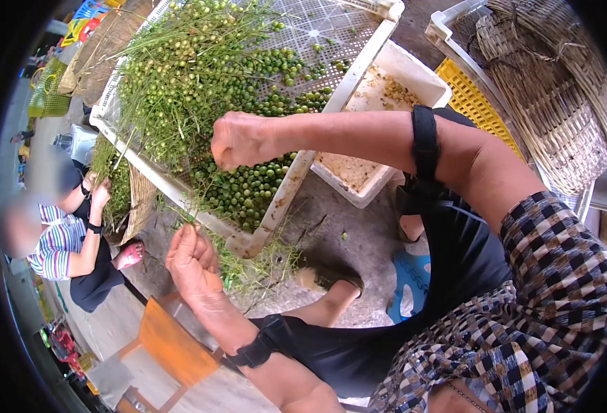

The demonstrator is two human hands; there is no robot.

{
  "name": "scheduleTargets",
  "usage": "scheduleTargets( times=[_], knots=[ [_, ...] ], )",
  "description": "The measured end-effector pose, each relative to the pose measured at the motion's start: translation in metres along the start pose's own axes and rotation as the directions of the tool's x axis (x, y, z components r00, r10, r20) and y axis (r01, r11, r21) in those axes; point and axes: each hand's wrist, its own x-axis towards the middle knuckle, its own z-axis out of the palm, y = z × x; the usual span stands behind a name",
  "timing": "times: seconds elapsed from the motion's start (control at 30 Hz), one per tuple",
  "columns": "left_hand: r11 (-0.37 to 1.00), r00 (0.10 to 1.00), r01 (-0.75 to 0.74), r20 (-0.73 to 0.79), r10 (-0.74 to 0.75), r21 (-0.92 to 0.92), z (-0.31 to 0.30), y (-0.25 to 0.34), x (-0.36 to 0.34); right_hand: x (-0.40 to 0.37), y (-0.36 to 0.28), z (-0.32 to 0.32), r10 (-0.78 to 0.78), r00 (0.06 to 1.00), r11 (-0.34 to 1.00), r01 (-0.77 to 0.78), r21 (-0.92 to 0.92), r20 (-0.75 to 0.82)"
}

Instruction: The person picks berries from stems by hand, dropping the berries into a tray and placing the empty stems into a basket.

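Note:
My left hand (195, 265) is just outside the near corner of a white crate (276, 217), with thumb and fingertips pinched on a thin green sprig (186, 217). Over the crate my right hand (243, 141) is closed, its fingers curled under; anything inside them is hidden. Beneath and beyond it, stemmed clusters of small green berries (186, 76) are heaped. Loose green berries (248, 189) lie in the crate's near corner and along its right part.
A white tub (420, 76) with pale bits stands beside the crate. Further right are a yellow crate (475, 103) and woven baskets (530, 103). Stems (255, 265) lie on the floor. At left a seated person (62, 241) handles green stems. An orange stool (173, 341) stands below.

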Motion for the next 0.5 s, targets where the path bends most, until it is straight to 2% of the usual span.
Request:
scheduleTargets(
  times=[0.03, 0.07, 0.1, 0.13, 0.23, 0.3, 0.37, 0.4, 0.43, 0.5],
  knots=[
    [1.0, 0.999, -0.001, -0.037, 0.001, 0.0, -0.002, -0.002, 0.001, -0.001, 0.001, -0.002, 0.003, 1.0, 1.0, -0.003, 0.001, 0.001],
    [1.0, 0.997, -0.002, -0.073, 0.002, 0.002, -0.003, -0.003, 0.002, -0.003, 0.002, -0.004, 0.093, 0.995, 0.958, -0.095, 0.271, 0.017],
    [1.0, 0.997, -0.001, -0.073, 0.001, 0.002, -0.003, -0.003, 0.002, -0.004, 0.005, -0.005, 0.175, 0.983, 0.837, -0.178, 0.518, 0.055],
    [1.0, 0.999, 0.0, -0.048, 0.0, 0.01, -0.003, -0.003, 0.002, -0.003, 0.009, -0.005, 0.166, 0.985, 0.786, -0.16, 0.597, 0.046],
    [0.999, 1.0, -0.012, -0.025, 0.013, 0.038, 0.001, -0.003, 0.002, 0.0, 0.011, -0.003, 0.209, 0.977, 0.786, -0.191, 0.589, 0.038],
    [0.998, 0.999, -0.025, -0.028, 0.027, 0.059, 0.004, -0.003, 0.0, 0.0, 0.007, 0.0, 0.233, 0.972, 0.803, -0.21, 0.559, 0.03],
    [0.998, 1.0, 0.001, -0.022, 0.0, 0.063, 0.006, -0.003, 0.0, 0.002, 0.002, -0.001, 0.245, 0.969, 0.933, -0.227, 0.281, -0.031],
    [0.998, 1.0, -0.003, -0.024, 0.004, 0.063, 0.007, -0.003, -0.001, 0.003, -0.003, -0.003, 0.131, 0.976, 0.988, -0.113, 0.108, -0.174],
    [0.995, 0.999, -0.006, -0.039, 0.01, 0.1, 0.009, -0.003, -0.002, 0.003, -0.007, -0.006, 0.125, 0.976, 0.988, -0.107, 0.107, -0.175],
    [0.991, 0.998, -0.012, -0.057, 0.02, 0.137, 0.01, -0.006, -0.002, 0.0, -0.017, -0.013, 0.246, 0.969, 0.958, -0.241, -0.154, 0.016]
  ],
)
